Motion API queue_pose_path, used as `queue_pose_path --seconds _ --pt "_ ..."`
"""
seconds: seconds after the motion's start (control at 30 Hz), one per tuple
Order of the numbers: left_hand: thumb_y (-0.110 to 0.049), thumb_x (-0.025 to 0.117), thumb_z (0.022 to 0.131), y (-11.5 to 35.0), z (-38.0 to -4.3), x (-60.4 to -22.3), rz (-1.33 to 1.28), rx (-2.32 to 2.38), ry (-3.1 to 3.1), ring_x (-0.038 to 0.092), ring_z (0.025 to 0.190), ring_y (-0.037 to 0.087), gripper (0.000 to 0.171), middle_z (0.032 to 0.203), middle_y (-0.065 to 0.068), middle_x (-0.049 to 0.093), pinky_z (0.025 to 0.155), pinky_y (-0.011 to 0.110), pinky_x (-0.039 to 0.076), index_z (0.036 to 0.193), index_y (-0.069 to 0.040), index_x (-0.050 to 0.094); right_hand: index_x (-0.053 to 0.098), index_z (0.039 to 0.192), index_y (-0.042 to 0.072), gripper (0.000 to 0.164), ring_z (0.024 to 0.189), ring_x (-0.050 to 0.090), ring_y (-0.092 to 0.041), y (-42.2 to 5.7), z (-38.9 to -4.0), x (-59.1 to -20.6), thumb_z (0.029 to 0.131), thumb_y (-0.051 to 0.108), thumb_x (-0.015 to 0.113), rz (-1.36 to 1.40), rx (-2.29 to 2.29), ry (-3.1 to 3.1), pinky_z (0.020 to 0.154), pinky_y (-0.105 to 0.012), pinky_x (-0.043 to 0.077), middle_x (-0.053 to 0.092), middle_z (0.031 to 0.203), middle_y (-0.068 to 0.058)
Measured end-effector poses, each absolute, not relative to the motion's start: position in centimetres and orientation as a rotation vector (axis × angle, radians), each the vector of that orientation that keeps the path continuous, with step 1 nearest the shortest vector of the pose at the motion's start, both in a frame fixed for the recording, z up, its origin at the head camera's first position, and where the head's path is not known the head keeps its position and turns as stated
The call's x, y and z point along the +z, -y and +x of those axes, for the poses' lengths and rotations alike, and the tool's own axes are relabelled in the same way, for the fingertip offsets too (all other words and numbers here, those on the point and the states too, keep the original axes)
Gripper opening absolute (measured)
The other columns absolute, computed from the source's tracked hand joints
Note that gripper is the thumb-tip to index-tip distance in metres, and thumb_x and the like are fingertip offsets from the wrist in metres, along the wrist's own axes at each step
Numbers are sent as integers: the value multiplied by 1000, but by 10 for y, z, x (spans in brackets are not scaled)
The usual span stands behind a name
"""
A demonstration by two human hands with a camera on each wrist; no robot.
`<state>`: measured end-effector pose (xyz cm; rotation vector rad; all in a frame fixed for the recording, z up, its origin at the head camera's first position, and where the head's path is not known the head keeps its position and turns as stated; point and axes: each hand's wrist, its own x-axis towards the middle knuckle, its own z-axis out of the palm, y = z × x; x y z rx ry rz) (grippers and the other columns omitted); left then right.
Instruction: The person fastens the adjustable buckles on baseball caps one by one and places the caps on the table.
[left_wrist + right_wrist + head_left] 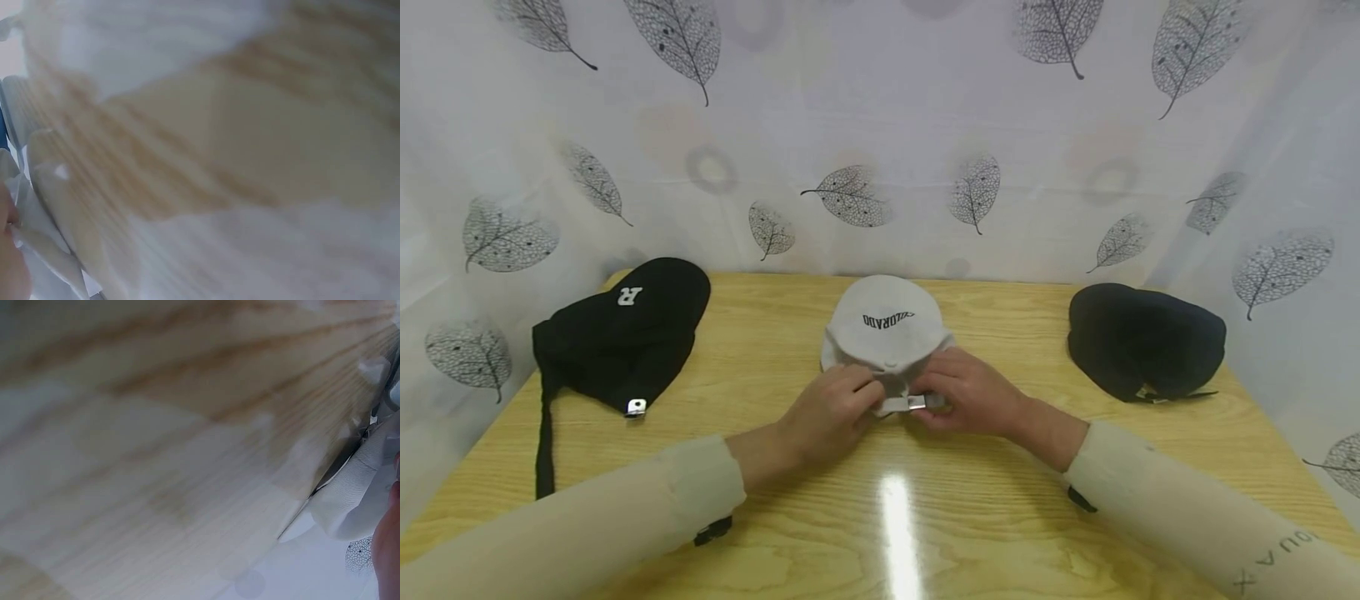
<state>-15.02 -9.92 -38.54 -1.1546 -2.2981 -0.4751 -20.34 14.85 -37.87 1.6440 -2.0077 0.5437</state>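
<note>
A light grey baseball cap (887, 312) with dark COLORADO lettering lies at the middle of the table, its back strap (893, 406) toward me. At the strap's left end, my left hand (831, 412) pinches the cap with curled fingers. My right hand (973, 392) grips the other side, thumb and fingers around the strap near its shiny metal buckle (917, 402). In the right wrist view, the cap's pale fabric (350, 494) shows beside the fingers. The left wrist view catches only part of the hand (12, 262) next to the cap's cloth (47, 256).
On the left lies a black cap (625, 333) with a white R, its strap hanging toward the table's near left. A dark cap (1142, 342) sits at the right. Behind the wooden table (775, 533) hangs a white leaf-print curtain (910, 108).
</note>
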Motion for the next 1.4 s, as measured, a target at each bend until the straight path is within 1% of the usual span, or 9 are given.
queue_pose_path --seconds 0.07,0.17,0.27,0.33,0.43,0.6,0.87,1.0,1.4 --pt "-9 73 86 98 -150 -385 -1146 -484 2299 57 78 14 13 88 -1 57 69 30 48 85 -12 60 69 92 8 27 90 66 -16 -149 -204 -379 73 21 84 1640 544 2009 81 -32 54 71 93 -1" --pt "-11 71 89 97 -150 -384 -1138 -485 2301 61 85 15 9 96 2 61 74 29 52 94 -9 63 69 92 8 26 90 66 -15 -149 -204 -380 74 21 83 1638 548 2005 81 -32 54 71 93 -1" --pt "-17 69 92 95 -150 -384 -1132 -469 2309 64 94 15 15 103 3 66 81 29 53 104 -8 67 69 91 9 25 87 65 -14 -149 -204 -380 75 21 83 1631 551 2001 79 -30 53 70 91 1" --pt "-19 68 93 94 -150 -384 -1127 -458 2317 64 95 15 16 104 2 67 81 29 52 106 -9 67 69 91 9 25 86 64 -13 -149 -204 -381 75 21 83 1628 555 1996 78 -29 53 70 90 1" --pt "-17 65 91 94 -150 -385 -1128 -456 2322 62 91 14 16 100 0 67 77 29 49 105 -10 68 69 90 9 25 85 63 -12 -149 -204 -381 75 22 83 1627 559 1992 78 -29 53 70 89 1" --pt "-17 66 81 94 -151 -385 -1163 -458 2267 58 87 15 21 94 -1 64 75 30 46 100 -10 67 69 90 8 24 85 63 -12 -148 -204 -380 74 20 83 1634 565 1985 77 -28 53 69 89 2" --pt "-23 71 81 94 -153 -384 -1166 -426 2214 59 87 15 19 93 -1 65 73 30 43 95 -11 68 69 90 9 25 87 64 -13 -148 -204 -380 73 20 83 1639 568 1987 79 -28 53 70 91 1" --pt "-23 71 82 94 -151 -383 -1145 -411 2226 60 89 15 16 93 -2 68 75 30 44 94 -13 71 69 91 9 27 88 65 -14 -148 -203 -380 72 20 84 1635 566 1994 80 -29 54 70 91 0" --pt "-23 75 82 93 -152 -382 -1121 -390 2211 62 89 16 13 91 -3 71 76 31 44 91 -13 74 69 92 8 25 89 65 -14 -148 -202 -378 76 22 83 1617 558 2010 81 -30 54 70 92 0"
